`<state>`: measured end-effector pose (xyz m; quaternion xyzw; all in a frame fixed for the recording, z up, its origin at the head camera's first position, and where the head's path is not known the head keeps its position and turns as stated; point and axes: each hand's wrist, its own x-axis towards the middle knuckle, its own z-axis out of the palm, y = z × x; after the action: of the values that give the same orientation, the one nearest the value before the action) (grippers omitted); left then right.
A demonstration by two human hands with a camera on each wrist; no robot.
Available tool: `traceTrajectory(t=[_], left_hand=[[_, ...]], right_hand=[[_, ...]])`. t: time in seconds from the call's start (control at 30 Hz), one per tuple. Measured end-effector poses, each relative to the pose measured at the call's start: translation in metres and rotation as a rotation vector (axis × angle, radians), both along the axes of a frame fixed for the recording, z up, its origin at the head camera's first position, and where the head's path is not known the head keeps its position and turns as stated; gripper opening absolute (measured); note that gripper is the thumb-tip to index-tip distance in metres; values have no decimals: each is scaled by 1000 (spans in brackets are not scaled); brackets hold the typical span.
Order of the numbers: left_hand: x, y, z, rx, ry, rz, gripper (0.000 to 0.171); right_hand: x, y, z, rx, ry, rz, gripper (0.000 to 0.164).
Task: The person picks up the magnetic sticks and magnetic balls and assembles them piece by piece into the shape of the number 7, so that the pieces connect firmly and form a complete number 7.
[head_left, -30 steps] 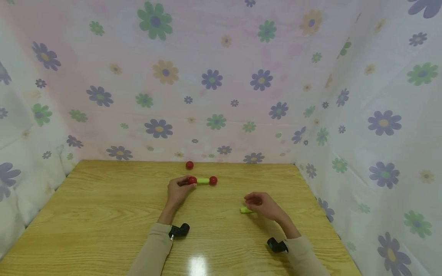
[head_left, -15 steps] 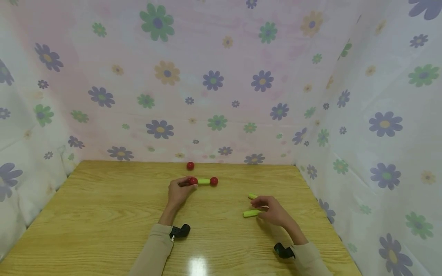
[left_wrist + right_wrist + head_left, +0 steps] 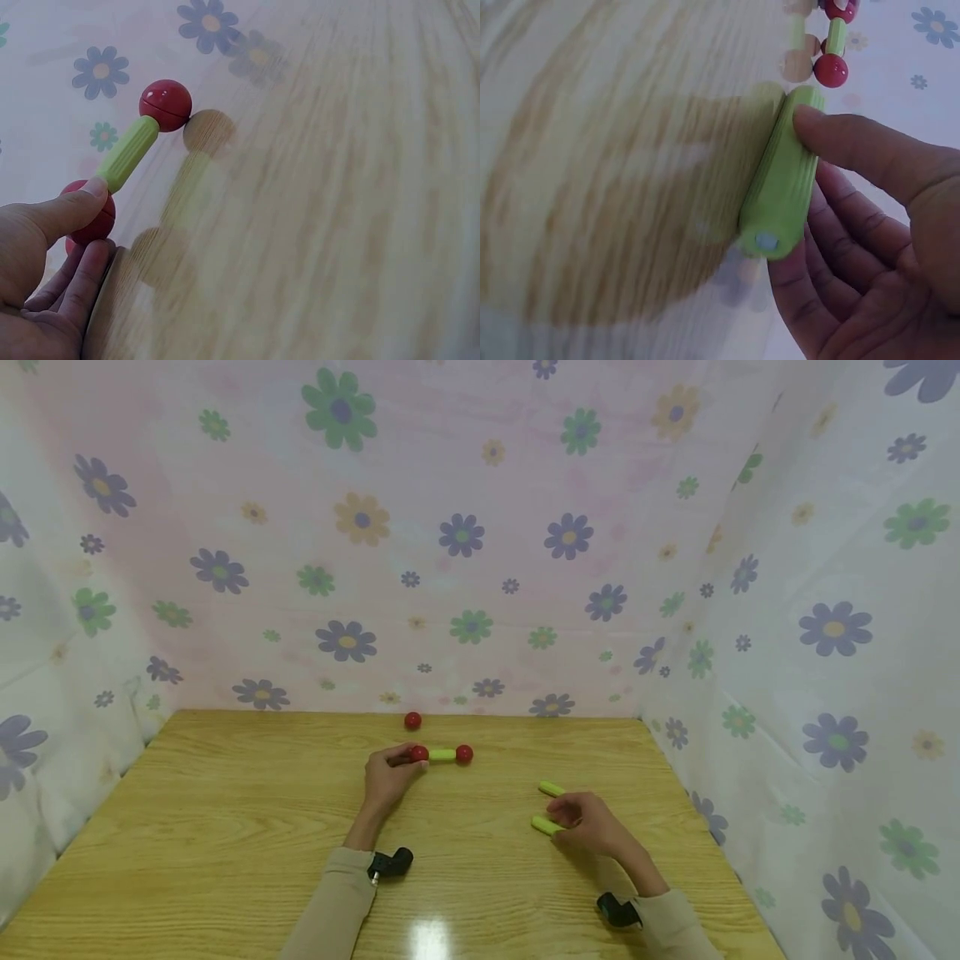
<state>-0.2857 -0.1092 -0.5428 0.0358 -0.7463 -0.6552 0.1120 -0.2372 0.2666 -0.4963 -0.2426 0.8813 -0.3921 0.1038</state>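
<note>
My left hand (image 3: 390, 781) pinches a red ball (image 3: 97, 221) between thumb and fingers. This ball is joined to one end of a ribbed green stick (image 3: 129, 154), with another red ball (image 3: 166, 105) at its other end, low over the table. At the right, my right hand (image 3: 592, 822) has its thumb and fingers on opposite sides of a loose green stick (image 3: 784, 180); a pale round insert (image 3: 766, 240) shows in its end. A second loose green stick (image 3: 551, 788) lies just beyond the fingers, partly covered by the hand.
A single red ball (image 3: 412, 721) lies near the back edge of the wooden table (image 3: 225, 827), behind the joined piece. Flower-printed cloth (image 3: 465, 585) rises behind the table and along both sides.
My right hand has shifted right and toward me, uncovering the two loose green sticks. The nearer stick has turned in the last half second. My left hand keeps its grip in place.
</note>
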Motion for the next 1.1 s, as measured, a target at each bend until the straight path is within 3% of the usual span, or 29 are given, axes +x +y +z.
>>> traceTrajectory(t=[0.4, 0.7, 0.93, 1.1], left_hand=[[-1, 0, -2, -13, -25, 7, 43], [-2, 0, 2, 2, -26, 4, 41], [-2, 0, 2, -16, -15, 15, 40], [-2, 1, 1, -30, -4, 18, 39]], right_hand=[[3, -4, -5, 55, -70, -57, 36], [3, -18, -2, 62, -154, -150, 38], [3, -22, -3, 14, -226, -138, 38], [5, -24, -4, -55, -288, -129, 48]])
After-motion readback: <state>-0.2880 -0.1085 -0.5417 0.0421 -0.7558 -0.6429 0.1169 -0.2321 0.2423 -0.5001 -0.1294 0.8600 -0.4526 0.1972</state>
